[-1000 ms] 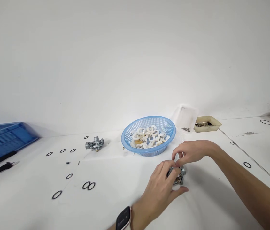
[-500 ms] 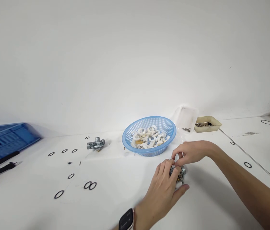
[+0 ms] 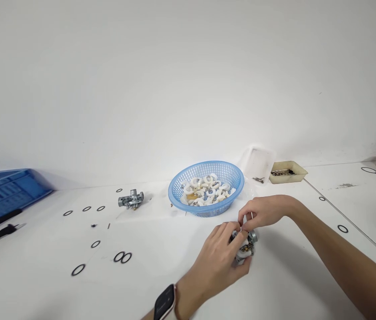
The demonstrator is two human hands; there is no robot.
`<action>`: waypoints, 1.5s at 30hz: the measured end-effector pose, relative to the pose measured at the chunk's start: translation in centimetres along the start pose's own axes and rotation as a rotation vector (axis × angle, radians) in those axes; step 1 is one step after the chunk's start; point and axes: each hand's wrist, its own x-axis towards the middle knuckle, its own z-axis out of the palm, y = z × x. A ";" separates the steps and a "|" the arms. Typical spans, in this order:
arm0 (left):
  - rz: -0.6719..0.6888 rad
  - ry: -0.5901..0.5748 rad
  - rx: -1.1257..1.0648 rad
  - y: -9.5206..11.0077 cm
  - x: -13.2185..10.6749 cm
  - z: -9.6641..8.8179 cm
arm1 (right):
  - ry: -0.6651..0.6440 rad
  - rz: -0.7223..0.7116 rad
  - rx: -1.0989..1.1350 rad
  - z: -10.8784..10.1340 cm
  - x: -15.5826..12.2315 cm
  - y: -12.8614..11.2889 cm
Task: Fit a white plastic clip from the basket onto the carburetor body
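1. The left hand [image 3: 219, 262] cupped a small metal carburettor body [image 3: 246, 246] that sat on the white bench [image 3: 161, 284], just in front of the blue basket [image 3: 207, 189]; its fingers were curled shut around the part, apparently to steady it.
2. The right hand [image 3: 264, 212] came in from the basket's right side, its fingers pinched together on top of the same part, seemingly gripping something small; what lay between the fingertips could not be made out.
3. The blue basket held white ring-shaped pieces, probably kept within easy reach of both hands.
4. A second carburettor body [image 3: 131, 199] lay left of the basket, well apart from the hands.
5. Loose black O-rings [image 3: 123, 257] were scattered on the bench left of and nearer than the basket.
6. A clear tray [image 3: 259, 164] and a beige tray [image 3: 288, 171] stood just right of the basket; a blue crate [image 3: 4, 193] sat far to its left.
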 end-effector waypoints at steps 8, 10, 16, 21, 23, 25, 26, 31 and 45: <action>0.027 0.009 0.022 -0.2 -0.1 0.2 | -0.039 -0.019 0.041 -0.1 0.5 0.7; 0.017 0.009 0.012 -0.2 -0.2 0.1 | -0.049 -0.013 0.050 -0.1 0.5 0.7; -0.020 0.004 -0.029 -0.2 0.0 0.1 | -0.062 0.003 0.062 -0.1 0.5 0.6; -0.036 0.035 -0.051 -0.1 -0.1 0.2 | -0.067 0.029 0.037 -0.1 0.4 0.3; -0.036 0.038 -0.059 -0.2 -0.1 0.2 | -0.079 0.028 0.038 0.0 0.5 0.4; -0.036 0.042 -0.066 -0.2 -0.1 0.2 | -0.093 0.012 0.040 0.0 0.6 0.6; -0.036 0.042 -0.070 -0.2 -0.1 0.2 | -0.102 0.002 0.044 0.0 0.7 0.7; -0.043 0.035 -0.111 -0.3 0.1 -0.1 | -0.141 -0.042 0.114 0.0 0.8 1.3; -0.159 0.053 -0.301 -1.3 0.5 -0.4 | -0.117 -0.074 0.205 0.1 1.7 2.8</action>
